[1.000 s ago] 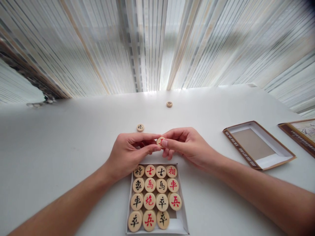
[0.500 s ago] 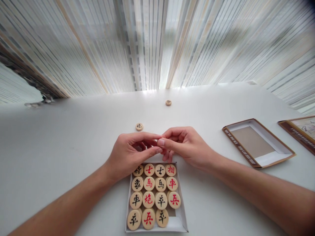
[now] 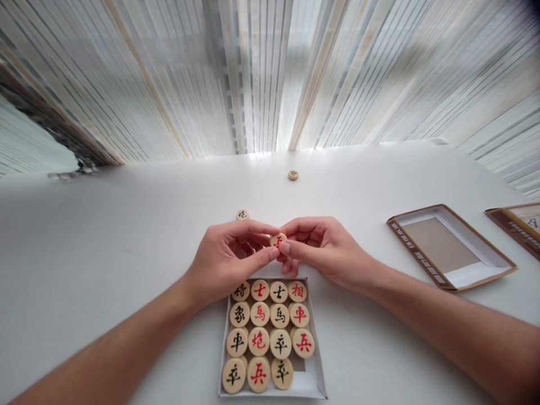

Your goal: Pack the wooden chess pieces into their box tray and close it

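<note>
A round wooden Chinese chess piece (image 3: 277,241) with a red character is pinched between my two hands, just beyond the box. My left hand (image 3: 230,253) grips its left side with thumb and fingertips. On the other side, the thumb and fingers of my right hand (image 3: 320,242) close on it too. Below them lies a shallow white box tray (image 3: 317,365) with stacked pieces in rows, marked in red and black. The front right corner of the tray holds no piece. My left hand covers part of the top-left piece (image 3: 240,291).
One black-marked piece (image 3: 242,215) lies just beyond my left hand, another (image 3: 293,175) near the table's far side. To the right sit a brown-edged box part (image 3: 439,244) and a printed box piece (image 3: 517,225). Striped curtains (image 3: 270,79) hang behind the white table (image 3: 126,225).
The piece between my fingers has turned so its red character now faces me; before, the fingers hid it. The whole view has shifted slightly, with the hands staying together above the tray.
</note>
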Motion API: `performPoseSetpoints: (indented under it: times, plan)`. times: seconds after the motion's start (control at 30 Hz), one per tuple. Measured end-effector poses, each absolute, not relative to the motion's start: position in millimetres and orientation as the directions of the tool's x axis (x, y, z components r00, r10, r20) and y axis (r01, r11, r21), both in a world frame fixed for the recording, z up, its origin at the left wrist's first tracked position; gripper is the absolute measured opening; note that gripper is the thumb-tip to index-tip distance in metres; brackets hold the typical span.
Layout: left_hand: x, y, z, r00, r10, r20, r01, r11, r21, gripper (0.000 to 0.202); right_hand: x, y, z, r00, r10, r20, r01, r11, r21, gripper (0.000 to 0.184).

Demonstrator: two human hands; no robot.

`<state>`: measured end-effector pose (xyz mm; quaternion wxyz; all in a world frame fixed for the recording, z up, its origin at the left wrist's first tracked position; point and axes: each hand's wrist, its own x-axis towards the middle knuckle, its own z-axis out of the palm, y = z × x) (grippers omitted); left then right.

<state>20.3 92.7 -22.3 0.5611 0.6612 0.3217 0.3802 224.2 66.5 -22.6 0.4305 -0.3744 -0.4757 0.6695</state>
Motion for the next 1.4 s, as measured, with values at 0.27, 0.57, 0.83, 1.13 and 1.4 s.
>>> performPoseSetpoints:
  times: [0.27,0.57,0.83,1.13,1.4]
  plan:
    - [18.7,94.9,-21.4,0.504,0.855,0.125,-0.051,-0.115,0.992,0.025,224.1,65.8,-23.4,-0.362,0.928,-0.090,-0.246,-0.188,-0.951,0.042]
    - [18.7,96.8,-24.4,0.457,0.879,0.139,-0.035,-0.139,0.990,0.026,223.3,66.6,-22.1,-0.290,0.957,-0.018,-0.204,-0.080,-0.976,0.032]
    - [18.7,96.5,-22.3,0.428,0.888,0.168,-0.044,-0.165,0.985,0.019,224.5,66.2,-30.7,-0.225,0.974,0.035,-0.218,-0.016,-0.976,0.027]
    - [21.9,96.8,-21.5,0.414,0.893,0.178,-0.086,-0.156,0.984,0.015,222.1,62.4,-31.5,-0.140,0.985,0.099,-0.162,0.076,-0.984,0.020]
    - [20.2,98.2,-24.5,0.390,0.909,0.148,-0.111,-0.113,0.987,0.024,223.2,63.8,-32.9,-0.134,0.988,0.074,-0.214,0.044,-0.976,0.028]
